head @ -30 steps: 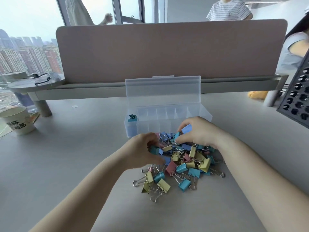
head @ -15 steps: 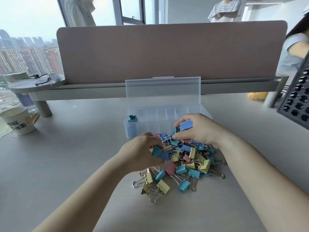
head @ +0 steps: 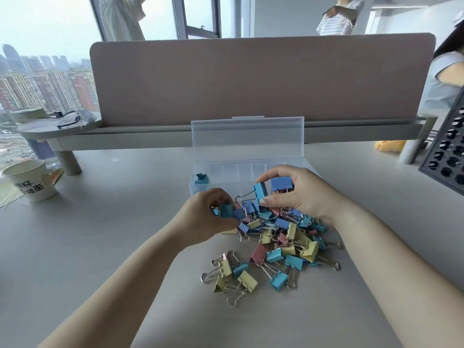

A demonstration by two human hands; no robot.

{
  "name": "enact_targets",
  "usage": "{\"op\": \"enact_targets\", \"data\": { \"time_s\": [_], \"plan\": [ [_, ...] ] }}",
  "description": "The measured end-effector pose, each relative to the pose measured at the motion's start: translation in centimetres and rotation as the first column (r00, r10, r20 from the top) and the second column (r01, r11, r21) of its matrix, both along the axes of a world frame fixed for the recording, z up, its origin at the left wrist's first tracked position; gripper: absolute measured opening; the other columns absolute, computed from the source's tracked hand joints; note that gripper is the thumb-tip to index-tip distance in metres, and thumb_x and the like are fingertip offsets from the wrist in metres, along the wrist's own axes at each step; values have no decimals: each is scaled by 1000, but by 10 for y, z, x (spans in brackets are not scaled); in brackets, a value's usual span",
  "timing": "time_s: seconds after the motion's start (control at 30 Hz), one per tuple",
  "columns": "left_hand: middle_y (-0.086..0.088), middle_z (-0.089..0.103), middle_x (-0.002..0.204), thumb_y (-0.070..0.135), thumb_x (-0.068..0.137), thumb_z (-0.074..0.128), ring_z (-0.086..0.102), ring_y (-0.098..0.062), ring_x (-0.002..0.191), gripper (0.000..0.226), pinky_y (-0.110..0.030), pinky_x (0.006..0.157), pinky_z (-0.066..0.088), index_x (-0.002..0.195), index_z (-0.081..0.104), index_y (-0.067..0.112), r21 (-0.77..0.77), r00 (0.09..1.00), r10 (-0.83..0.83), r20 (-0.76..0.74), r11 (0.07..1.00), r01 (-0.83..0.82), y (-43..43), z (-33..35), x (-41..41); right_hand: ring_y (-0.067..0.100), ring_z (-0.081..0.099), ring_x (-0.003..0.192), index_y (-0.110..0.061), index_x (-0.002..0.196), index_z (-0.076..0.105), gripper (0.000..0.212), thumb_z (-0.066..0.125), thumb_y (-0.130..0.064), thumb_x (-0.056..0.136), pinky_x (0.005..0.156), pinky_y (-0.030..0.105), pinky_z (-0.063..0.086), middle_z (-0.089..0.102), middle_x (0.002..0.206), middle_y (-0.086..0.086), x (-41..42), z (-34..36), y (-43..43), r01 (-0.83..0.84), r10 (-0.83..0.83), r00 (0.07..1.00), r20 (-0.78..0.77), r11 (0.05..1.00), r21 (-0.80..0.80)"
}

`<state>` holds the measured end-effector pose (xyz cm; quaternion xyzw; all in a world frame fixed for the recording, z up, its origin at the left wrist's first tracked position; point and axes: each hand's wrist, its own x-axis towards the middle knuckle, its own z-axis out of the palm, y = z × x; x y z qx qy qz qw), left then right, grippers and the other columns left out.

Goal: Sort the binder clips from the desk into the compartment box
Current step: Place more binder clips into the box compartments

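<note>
A heap of binder clips [head: 281,244] in blue, teal, yellow and pink lies on the grey desk in front of a clear compartment box [head: 247,169] with its lid up. One teal clip [head: 201,178] sits in the box's leftmost compartment. My left hand [head: 208,217] grips a dark teal clip [head: 226,210] at the heap's left edge. My right hand [head: 296,194] is raised just above the heap near the box's front wall, holding a periwinkle blue clip [head: 281,183] in its fingers and a light blue clip [head: 260,190] by the thumb.
A paper cup [head: 31,180] stands at the left of the desk. A pink divider panel [head: 261,79] and a low shelf [head: 140,140] run behind the box. A black perforated rack [head: 449,151] juts in at the right. People stand beyond the divider.
My right hand has lifted off the heap with the periwinkle clip and a light blue one, towards the box. My left hand has picked a dark teal clip out of the heap.
</note>
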<state>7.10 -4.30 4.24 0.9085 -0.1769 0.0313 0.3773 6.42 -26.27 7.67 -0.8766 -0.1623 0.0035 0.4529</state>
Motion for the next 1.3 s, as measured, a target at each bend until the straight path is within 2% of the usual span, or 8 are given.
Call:
{"op": "enact_targets", "data": {
  "time_s": [0.1,0.23,0.37,0.57,0.73,0.83,0.97,1.3],
  "plan": [
    [14,56,75,21,69,80,47,-3,61,27,-8,49,37,87,61,18,-73,998,36,-44,997,-39,1,-2,1,-24,54,81,-33,100,66,29,77,-22,75,71,-1,41,54,99,-33,3,-3,-3,-18,19,1000,-17,999,47],
    [6,59,82,20,66,83,49,-7,64,31,-18,53,41,87,60,18,-129,995,59,-75,989,-68,3,-7,5,-20,47,93,-33,102,68,32,78,-25,73,91,15,37,54,101,-35,7,-7,-5,2,-1,1000,-12,999,51],
    [6,62,83,18,67,82,53,-9,65,27,-22,56,46,85,62,19,-158,994,71,-82,984,-83,4,-8,6,-19,47,93,-32,104,67,32,78,-26,74,76,-1,32,56,106,-30,9,-10,-5,15,-15,1000,7,999,41],
    [6,67,76,18,73,77,58,-12,63,12,-27,57,51,82,70,20,-130,991,88,-100,986,-101,5,-7,7,-7,51,90,-28,104,66,29,75,-32,76,65,-4,34,60,114,-10,11,-14,-3,70,-70,998,-1,998,-7],
    [8,65,75,19,75,75,57,-11,60,10,-20,52,50,76,67,24,-101,989,123,-80,986,-131,7,-9,10,7,54,103,-30,104,65,31,75,-35,75,80,18,39,58,114,-14,11,-12,3,83,-83,996,-12,996,10],
    [10,64,77,19,76,75,57,-8,62,13,-11,47,44,74,64,26,-110,989,130,-76,984,-138,9,-8,11,-5,54,83,-28,106,65,30,73,-33,78,68,12,38,56,95,-20,14,-8,9,79,-80,997,-1,994,70],
    [10,66,76,25,73,76,56,-8,66,10,-22,60,45,74,66,27,-148,983,178,-35,972,-181,15,1,18,-6,47,42,-21,106,65,28,71,-32,81,48,8,35,55,70,-10,30,12,22,86,-84,996,-21,986,144],
    [11,66,79,35,71,71,60,-13,76,11,-28,66,50,72,61,31,48,983,182,-36,982,-180,11,4,25,21,42,65,-1,95,65,38,75,-33,77,61,27,31,54,73,6,111,45,67,78,-101,993,-62,950,-303]
  ]
}}
